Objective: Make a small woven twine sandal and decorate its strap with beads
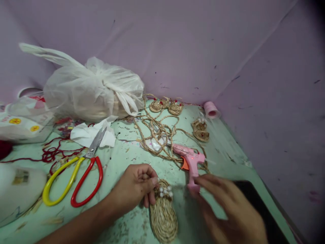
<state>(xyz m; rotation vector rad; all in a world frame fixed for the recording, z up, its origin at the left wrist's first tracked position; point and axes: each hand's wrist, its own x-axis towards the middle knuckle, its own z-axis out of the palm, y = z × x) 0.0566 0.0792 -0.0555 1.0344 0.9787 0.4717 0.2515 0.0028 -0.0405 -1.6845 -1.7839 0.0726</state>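
A small woven straw slipper (164, 220) with white beads (165, 191) across its strap is in front of me. My left hand (139, 186) grips the upper left edge of the slipper, thumb and fingers pinched together; the fingertips partly hide that edge. To the right, my right hand (228, 206) is slightly blurred, its fingers apart and nothing held between them. Its fingertips are at the handle of a pink glue gun (191, 159) with an orange trigger; whether they touch it I cannot tell. The gun's nozzle points left, over loops of braided straw cord (154, 132).
Scissors (92, 152) with one yellow and one red handle lie left, by crumpled white paper (81, 134) and dark red yarn (54, 152). A tied plastic bag (93, 88) stands behind. Beaded mini slippers (175, 107), another slipper (200, 130) and a pink spool (211, 110) sit near the wall.
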